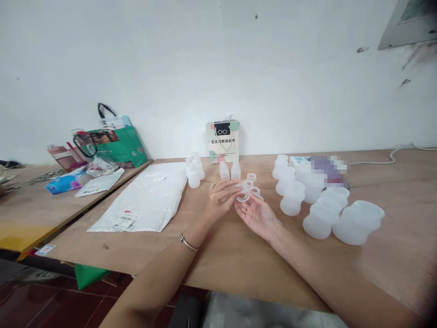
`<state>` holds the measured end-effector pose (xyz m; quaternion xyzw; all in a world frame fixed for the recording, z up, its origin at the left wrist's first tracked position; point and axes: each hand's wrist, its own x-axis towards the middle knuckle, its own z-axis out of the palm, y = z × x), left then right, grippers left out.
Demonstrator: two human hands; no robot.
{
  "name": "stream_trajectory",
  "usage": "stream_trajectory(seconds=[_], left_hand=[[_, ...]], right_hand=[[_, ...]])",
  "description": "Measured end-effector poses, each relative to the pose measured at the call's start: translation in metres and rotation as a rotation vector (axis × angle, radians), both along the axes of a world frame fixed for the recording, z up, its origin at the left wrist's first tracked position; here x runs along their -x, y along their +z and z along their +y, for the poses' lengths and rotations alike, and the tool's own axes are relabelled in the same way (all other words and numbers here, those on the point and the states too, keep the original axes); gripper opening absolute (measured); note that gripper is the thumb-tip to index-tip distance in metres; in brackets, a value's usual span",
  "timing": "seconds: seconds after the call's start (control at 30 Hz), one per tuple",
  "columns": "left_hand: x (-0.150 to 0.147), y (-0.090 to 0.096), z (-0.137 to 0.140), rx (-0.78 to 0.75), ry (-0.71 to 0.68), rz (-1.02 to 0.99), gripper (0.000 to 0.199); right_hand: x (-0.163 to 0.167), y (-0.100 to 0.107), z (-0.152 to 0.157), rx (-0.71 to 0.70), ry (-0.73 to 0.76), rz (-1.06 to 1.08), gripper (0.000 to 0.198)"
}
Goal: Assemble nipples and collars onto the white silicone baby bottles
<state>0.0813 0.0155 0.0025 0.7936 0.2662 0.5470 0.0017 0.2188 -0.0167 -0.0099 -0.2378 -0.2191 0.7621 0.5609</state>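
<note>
Pinching a translucent ring (pixel 243 197) between thumb and fingers of the left hand (pixel 221 196), almost closed around the rim, just above the wooden tabletop (pixel 218 246) and next to a small group of loose rings (pixel 255 190). Meeting the lower right of the same ring with the right hand (pixel 257 214), palm up, fingers loosely bent and partly open; impossible to tell a firm hold there from light contact.

To the right, standing close together in a slanting double row: milky, waisted bottle bodies (pixel 321 217), open-mouthed, too cloudy for any sure reading of contents. Behind these, a flat box (pixel 302 160), partly blurred out.

Just behind the left hand, side by side and upright: two translucent dome-topped pieces (pixel 235 171). Farther left, a tight cluster of pale bottles with domed tops (pixel 194 177), near the edge of a white plastic mailer (pixel 153 191), flat on the tabletop, barcode label toward the near end, contents hidden.

Upright by the wall: a printed paper bag (pixel 215 152) with an eyeglasses emblem and cord handle, something clear poking above the rim, otherwise unreadable inside. On the adjoining table at far left: a green shopping bag (pixel 128 146) with a pale printed item above its edge, in front of it a crumpled clear plastic bag (pixel 100 167) and a blue soft packet (pixel 63 183).
</note>
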Motion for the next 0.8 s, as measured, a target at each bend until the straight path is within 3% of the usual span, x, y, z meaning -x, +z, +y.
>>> stream_trajectory(seconds=[0.3,0.5,0.8], left_hand=[[0.012,0.009,0.0,-0.124,-0.047,0.392,0.02],[0.008,-0.003,0.001,-0.185,0.015,0.329,0.021],[0.004,-0.002,-0.003,-0.289,0.083,0.296,0.018]], right_hand=[[-0.003,-0.003,0.001,-0.065,-0.005,-0.079,0.018],[-0.004,-0.009,0.005,-0.167,0.013,-0.074,0.016],[-0.005,-0.014,0.008,-0.074,0.009,-0.036,0.012]])
